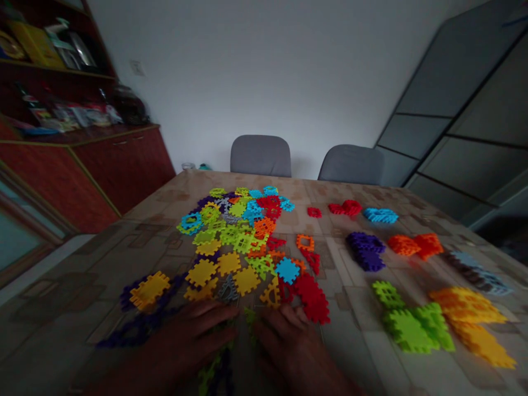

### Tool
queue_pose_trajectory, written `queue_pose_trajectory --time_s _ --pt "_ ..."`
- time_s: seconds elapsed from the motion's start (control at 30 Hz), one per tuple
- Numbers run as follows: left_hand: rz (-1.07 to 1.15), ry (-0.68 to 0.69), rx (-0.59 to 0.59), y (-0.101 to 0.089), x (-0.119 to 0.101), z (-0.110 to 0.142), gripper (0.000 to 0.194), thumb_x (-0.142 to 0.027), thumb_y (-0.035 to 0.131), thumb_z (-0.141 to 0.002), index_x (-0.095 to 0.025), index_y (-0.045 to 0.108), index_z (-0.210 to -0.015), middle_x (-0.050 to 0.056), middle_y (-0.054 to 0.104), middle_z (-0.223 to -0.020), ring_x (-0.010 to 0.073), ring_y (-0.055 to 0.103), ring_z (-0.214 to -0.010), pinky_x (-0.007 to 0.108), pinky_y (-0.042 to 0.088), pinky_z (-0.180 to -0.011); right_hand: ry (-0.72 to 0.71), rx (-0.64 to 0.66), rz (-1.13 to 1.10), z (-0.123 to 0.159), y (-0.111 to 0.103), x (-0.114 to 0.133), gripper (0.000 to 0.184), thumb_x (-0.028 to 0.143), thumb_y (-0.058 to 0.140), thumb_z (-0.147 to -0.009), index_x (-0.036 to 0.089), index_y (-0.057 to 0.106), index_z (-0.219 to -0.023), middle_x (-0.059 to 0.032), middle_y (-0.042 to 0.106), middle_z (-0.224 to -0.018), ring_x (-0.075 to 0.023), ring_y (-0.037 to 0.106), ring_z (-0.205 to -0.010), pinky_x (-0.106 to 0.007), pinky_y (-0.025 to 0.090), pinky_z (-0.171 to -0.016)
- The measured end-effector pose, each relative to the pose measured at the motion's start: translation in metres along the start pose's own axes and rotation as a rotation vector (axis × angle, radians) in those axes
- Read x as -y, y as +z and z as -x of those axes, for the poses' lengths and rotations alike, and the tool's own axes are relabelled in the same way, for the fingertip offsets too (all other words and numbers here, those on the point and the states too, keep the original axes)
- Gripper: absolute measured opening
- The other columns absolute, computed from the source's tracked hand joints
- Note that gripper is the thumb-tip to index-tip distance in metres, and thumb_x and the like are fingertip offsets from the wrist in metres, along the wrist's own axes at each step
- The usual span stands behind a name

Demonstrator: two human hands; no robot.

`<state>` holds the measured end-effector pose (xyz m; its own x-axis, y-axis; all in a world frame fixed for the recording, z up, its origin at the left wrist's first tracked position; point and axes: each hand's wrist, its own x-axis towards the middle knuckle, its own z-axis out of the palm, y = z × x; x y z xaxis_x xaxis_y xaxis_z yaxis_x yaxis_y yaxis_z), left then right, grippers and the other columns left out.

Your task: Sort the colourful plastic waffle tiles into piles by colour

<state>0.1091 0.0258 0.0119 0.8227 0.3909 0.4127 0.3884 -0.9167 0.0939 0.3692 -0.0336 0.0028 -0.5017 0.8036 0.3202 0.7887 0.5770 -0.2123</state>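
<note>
At the table's near edge, my left hand [193, 335] reaches rightward with its fingers stretched out and slightly apart, over lime-green and purple interlocking tiles [212, 371]. Beside it, my right hand [291, 344] has curled fingers, its left side against a small lime-green tile [249, 318]; the grip is dim and partly hidden. Just beyond the hands lie a grey triangular tile [229, 290], yellow square tiles [246, 280], a yellow triangular frame [271, 294] and red tiles [313, 300]. Purple tiles [132, 330] lie left of my left hand, with yellow ones [150, 291] on top nearby.
A mixed heap of tiles [237, 234] spreads over the table's middle. Colour-sorted piles stand right: red [346, 208], blue [380, 215], purple [366, 251], orange [416, 245], grey [480, 272], green [416, 327] and yellow [474, 322]. Two grey chairs [260, 155] stand behind.
</note>
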Motion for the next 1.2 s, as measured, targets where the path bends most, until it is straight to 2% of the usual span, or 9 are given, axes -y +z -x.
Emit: queue_pose_trajectory --time_s 0.1,0.23,0.37,0.53,0.67,0.8,0.93,1.03,1.2 --pt "-0.011 0.019 -0.054 0.011 0.005 0.002 0.039 -0.006 0.047 -0.099 -0.032 0.064 -0.121 -0.001 0.072 -0.121 0.0158 0.063 -0.111 0.023 0.049 -0.097 -0.016 0.021 0.04 0.001 -0.001 0.0 0.023 0.035 0.08 -0.085 0.021 0.064 -0.091 -0.001 0.069 -0.092 -0.022 0.064 -0.086 -0.036 0.052 -0.081" --pt "0.05 -0.037 0.031 0.005 0.005 0.0 0.031 -0.014 0.053 -0.1 -0.034 0.065 -0.119 -0.003 0.073 -0.112 0.0144 0.067 -0.099 0.018 0.052 -0.087 -0.037 0.081 0.024 0.003 -0.01 0.0 0.017 0.029 0.077 -0.088 0.019 0.063 -0.088 -0.0027 0.069 -0.088 -0.0208 0.064 -0.083 -0.032 0.051 -0.077" --pt "0.118 -0.102 0.005 -0.003 0.002 -0.003 0.027 -0.029 0.048 -0.105 -0.038 0.062 -0.126 -0.002 0.073 -0.109 0.018 0.067 -0.095 0.021 0.054 -0.087 0.149 0.163 -0.245 0.007 -0.022 0.001 0.008 0.011 0.064 -0.089 0.019 0.06 -0.088 -0.0027 0.069 -0.09 -0.0161 0.064 -0.08 -0.024 0.048 -0.071" --pt "0.205 -0.041 0.107 0.001 0.013 0.008 0.042 -0.026 0.046 -0.105 -0.045 0.054 -0.141 -0.002 0.072 -0.123 0.0184 0.067 -0.109 0.023 0.053 -0.096 0.401 0.188 -0.504 0.013 -0.028 -0.001 0.015 0.006 0.056 -0.085 0.021 0.056 -0.087 0.0019 0.065 -0.078 -0.0118 0.058 -0.064 -0.021 0.038 -0.055" --pt "0.209 0.013 0.158 0.004 0.026 0.019 0.047 -0.027 0.048 -0.104 -0.045 0.048 -0.147 -0.004 0.067 -0.137 0.0191 0.063 -0.124 0.026 0.049 -0.107 0.409 0.164 -0.501 0.013 -0.033 -0.004 0.022 0.006 0.059 -0.083 0.02 0.06 -0.1 -0.0038 0.071 -0.097 -0.0176 0.066 -0.084 -0.024 0.047 -0.069" --pt "0.192 0.047 0.108 0.003 0.027 0.02 0.043 -0.032 0.048 -0.106 -0.043 0.05 -0.147 -0.007 0.071 -0.131 0.0138 0.068 -0.118 0.018 0.048 -0.105 0.385 0.225 -0.476 0.013 -0.04 -0.005 0.022 0.01 0.061 -0.086 0.021 0.064 -0.105 -0.0041 0.072 -0.102 -0.0194 0.069 -0.089 -0.026 0.052 -0.076" --pt "0.133 -0.036 0.106 -0.005 0.021 0.022 0.04 -0.032 0.047 -0.107 -0.042 0.052 -0.145 -0.006 0.068 -0.136 0.0134 0.066 -0.121 0.019 0.047 -0.105 0.361 0.296 -0.422 0.015 -0.045 -0.004 0.05 0.021 0.074 -0.082 0.023 0.059 -0.13 -0.0082 0.065 -0.129 -0.0262 0.065 -0.112 -0.035 0.053 -0.091" --pt "0.151 -0.055 0.162 -0.013 0.019 0.024 0.045 -0.025 0.047 -0.104 -0.038 0.051 -0.147 -0.003 0.062 -0.144 0.0166 0.06 -0.13 0.024 0.046 -0.109 0.331 0.344 -0.389 0.016 -0.043 -0.004 0.064 0.026 0.084 -0.073 0.024 0.059 -0.131 -0.0087 0.061 -0.133 -0.029 0.062 -0.115 -0.038 0.054 -0.092" --pt "0.195 -0.115 0.157 -0.022 0.017 0.02 0.047 -0.023 0.05 -0.103 -0.042 0.052 -0.145 -0.003 0.065 -0.14 0.0182 0.064 -0.125 0.027 0.047 -0.108 0.323 0.356 -0.358 0.015 -0.038 -0.004 0.052 0.018 0.079 -0.075 0.022 0.062 -0.123 -0.0069 0.062 -0.127 -0.0259 0.063 -0.11 -0.036 0.053 -0.092"
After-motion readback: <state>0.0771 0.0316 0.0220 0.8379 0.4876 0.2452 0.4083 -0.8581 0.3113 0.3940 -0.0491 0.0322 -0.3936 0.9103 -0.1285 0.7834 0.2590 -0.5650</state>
